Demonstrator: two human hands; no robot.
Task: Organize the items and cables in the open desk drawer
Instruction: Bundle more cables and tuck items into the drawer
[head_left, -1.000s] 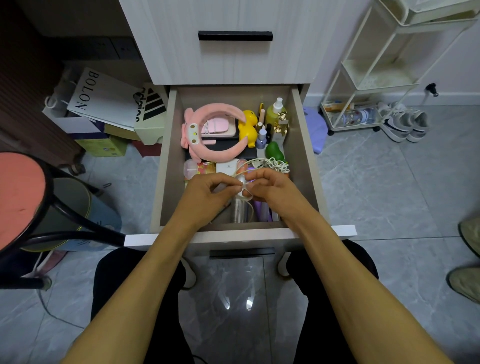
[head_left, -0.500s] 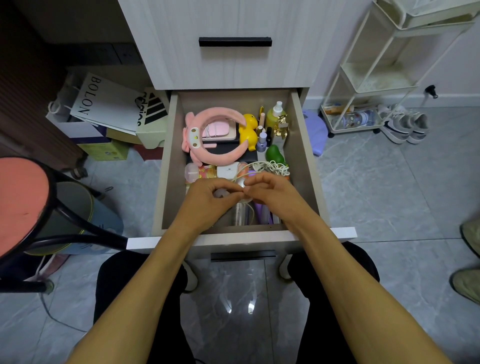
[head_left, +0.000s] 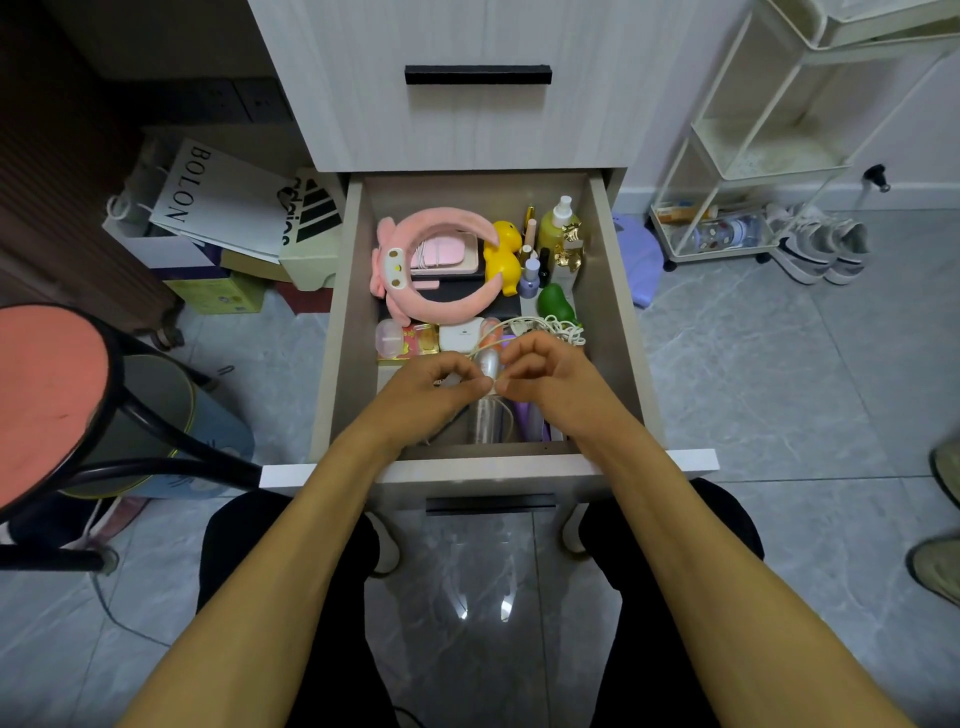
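The hands hide the front of the drawer (head_left: 613, 291). The left hand (head_left: 431, 387) and right hand (head_left: 550, 379) meet, fingers curled, and pinch a thin white cable (head_left: 545, 328). Its tangled rest lies just behind the right hand.
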